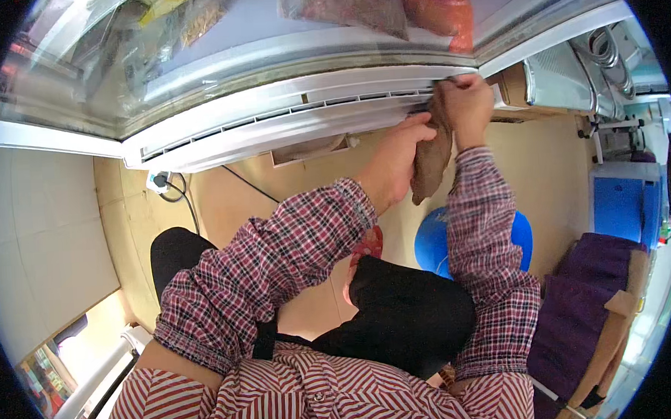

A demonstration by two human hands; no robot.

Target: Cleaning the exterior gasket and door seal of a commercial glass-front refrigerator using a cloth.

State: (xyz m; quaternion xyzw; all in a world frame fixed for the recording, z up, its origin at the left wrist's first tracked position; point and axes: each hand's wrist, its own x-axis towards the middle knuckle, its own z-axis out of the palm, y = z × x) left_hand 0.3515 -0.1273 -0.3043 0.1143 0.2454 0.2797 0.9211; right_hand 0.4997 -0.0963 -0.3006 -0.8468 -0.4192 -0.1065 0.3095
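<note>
A brown cloth [432, 162] hangs in folds between my two hands, beside the white slatted grille [285, 112] of a glass-fronted display cabinet. Its upper end is pinched in my right hand [471, 108], whose fingers are at the right end of the grille. Lower and to the left, my left hand [394, 160] grips the cloth's side with the thumb on top. Something small and dark shows by the right fingertips, too blurred to name. Checked sleeve covers are on both forearms.
Behind the cabinet glass [236, 55] lie several plastic bags of goods. A black plug and cord [166, 181] sit at the floor on the left. Below my right forearm stands a blue round object [433, 241]. Purple fabric [582, 310] and a blue box [618, 206] are at the right.
</note>
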